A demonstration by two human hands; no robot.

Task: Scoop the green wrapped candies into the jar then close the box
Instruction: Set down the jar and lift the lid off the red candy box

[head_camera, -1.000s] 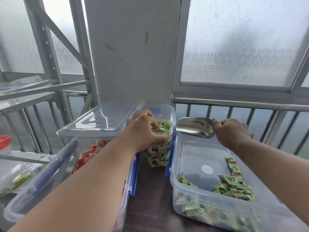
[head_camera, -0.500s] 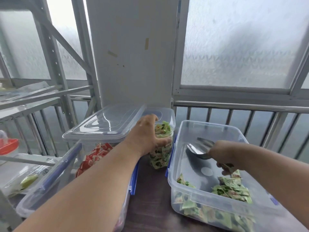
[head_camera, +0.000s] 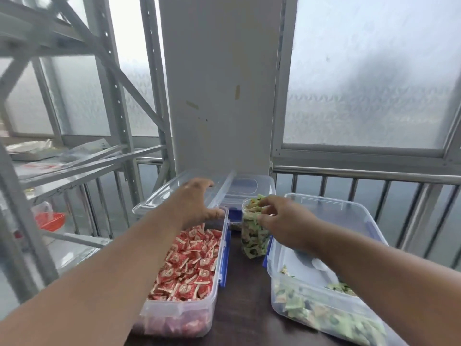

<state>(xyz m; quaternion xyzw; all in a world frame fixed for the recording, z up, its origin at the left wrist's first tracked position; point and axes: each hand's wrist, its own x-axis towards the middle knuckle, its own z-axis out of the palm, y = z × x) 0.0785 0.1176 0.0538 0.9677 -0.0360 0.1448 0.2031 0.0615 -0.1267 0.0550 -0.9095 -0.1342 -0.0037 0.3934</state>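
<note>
Behind right hand (head_camera: pixel 284 222), jar (head_camera: pixel 253 236) rim half-hidden — scoop (head_camera: pixel 321 267) blurred, partly covered.

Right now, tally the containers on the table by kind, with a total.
Clear plastic boxes: 2, the box of red candies and the box of green candies
Jars: 1, the jar between them
Loose clear lids: 1, the lid under the left hand
Total: 4

A dark brown wooden table (head_camera: pixel 245 310) carries a clear plastic box of red wrapped candies (head_camera: pixel 189 278) on its left side, a clear jar of green candies (head_camera: pixel 253 239) mid-table toward the back, and a clear plastic box of green wrapped candies (head_camera: pixel 321 310) along the right edge.
</note>
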